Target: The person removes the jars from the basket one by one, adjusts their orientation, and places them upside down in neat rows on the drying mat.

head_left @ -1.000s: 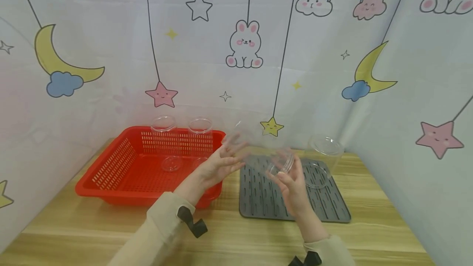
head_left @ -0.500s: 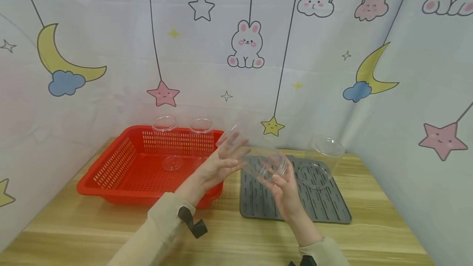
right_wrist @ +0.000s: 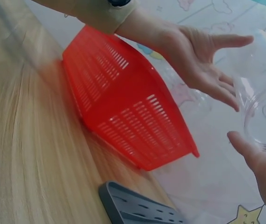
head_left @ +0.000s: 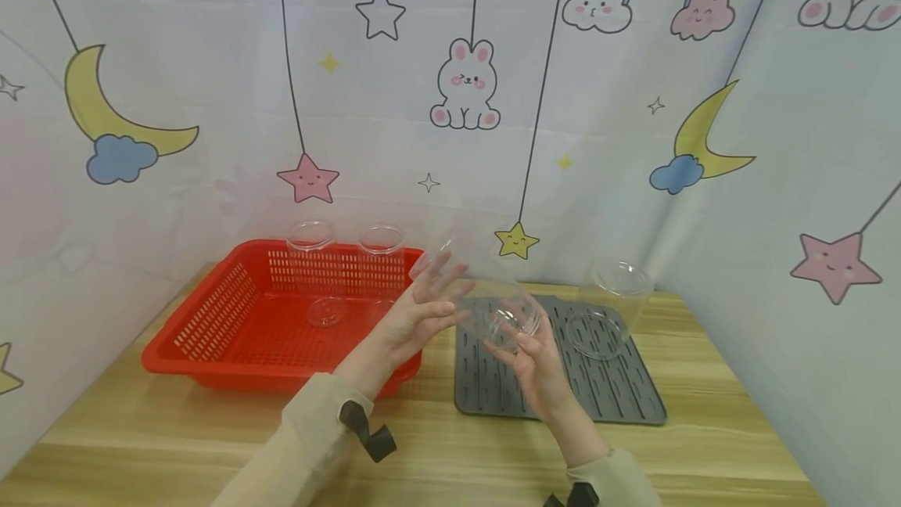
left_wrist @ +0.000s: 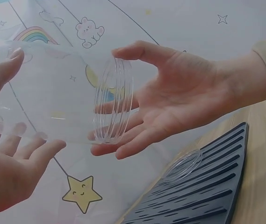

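Note:
A clear plastic jar [head_left: 486,288] is held tilted in the air above the grey ridged mat [head_left: 493,382]. My left hand [head_left: 411,319] holds its upper left end, thumb on one side and spread fingers on the other. At the lower right end, my right hand [head_left: 540,370] grips the jar. In the left wrist view that end shows several ridged rings [left_wrist: 114,100], with the right thumb on the edge and fingers behind. The right wrist view shows the left hand [right_wrist: 203,58] at the jar's other end.
Two similar clear jars [head_left: 311,235] stand in a red slotted basket [head_left: 281,382] at left. Another clear jar [head_left: 612,307] stands on the mat's right part. A wooden table [head_left: 436,452] lies below. Behind hangs a white cartoon-print curtain [head_left: 394,100].
My right hand and the jar's lower right end have shifted slightly left and down. The left hand stays nearly in place. Both hands keep hold of the jar.

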`<state>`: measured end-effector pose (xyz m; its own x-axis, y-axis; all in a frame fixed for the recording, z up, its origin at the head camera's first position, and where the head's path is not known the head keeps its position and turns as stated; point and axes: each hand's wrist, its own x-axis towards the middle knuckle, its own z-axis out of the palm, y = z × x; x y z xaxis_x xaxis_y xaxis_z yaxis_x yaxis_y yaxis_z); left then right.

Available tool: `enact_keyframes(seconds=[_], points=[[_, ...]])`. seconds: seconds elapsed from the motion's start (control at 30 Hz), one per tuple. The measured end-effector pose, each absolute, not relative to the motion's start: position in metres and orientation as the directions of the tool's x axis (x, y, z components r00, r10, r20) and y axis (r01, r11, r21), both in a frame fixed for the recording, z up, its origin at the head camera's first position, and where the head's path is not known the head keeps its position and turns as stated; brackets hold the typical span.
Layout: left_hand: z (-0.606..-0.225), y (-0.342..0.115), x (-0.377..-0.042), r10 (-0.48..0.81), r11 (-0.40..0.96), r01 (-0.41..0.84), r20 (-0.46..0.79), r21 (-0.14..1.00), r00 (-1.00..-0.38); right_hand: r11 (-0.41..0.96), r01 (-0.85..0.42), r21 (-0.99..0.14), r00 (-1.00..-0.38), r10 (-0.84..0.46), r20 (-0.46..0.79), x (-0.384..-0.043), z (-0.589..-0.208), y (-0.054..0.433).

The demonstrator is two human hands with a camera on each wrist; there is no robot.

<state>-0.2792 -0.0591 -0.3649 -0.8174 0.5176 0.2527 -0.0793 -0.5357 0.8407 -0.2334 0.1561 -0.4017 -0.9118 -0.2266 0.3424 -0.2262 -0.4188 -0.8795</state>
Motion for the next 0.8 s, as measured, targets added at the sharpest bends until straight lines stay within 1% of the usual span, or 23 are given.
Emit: enact_keyframes(seconds=[0.13, 0.33, 0.67, 0.8], points=[[-0.361, -0.058, -0.277, 0.484, -0.506, -0.039, 0.247, 0.862, -0.839, -0.391, -0.218, -0.894, -0.92, -0.224, 0.322, -0.233, -0.399, 0.159], [-0.351, -0.058, -0.271, 0.424, -0.446, 0.016, 0.227, 0.895, -0.877, -0.354, -0.244, -0.903, -0.925, -0.194, 0.327, -0.236, -0.397, 0.165], [-0.345, -0.061, -0.267, 0.344, -0.411, 0.044, 0.2, 0.91, -0.917, -0.357, -0.284, -0.89, -0.929, -0.126, 0.347, -0.237, -0.394, 0.173], [-0.343, -0.062, -0.266, 0.293, -0.364, 0.092, 0.208, 0.927, -0.933, -0.371, -0.313, -0.874, -0.92, -0.109, 0.376, -0.238, -0.393, 0.178]])
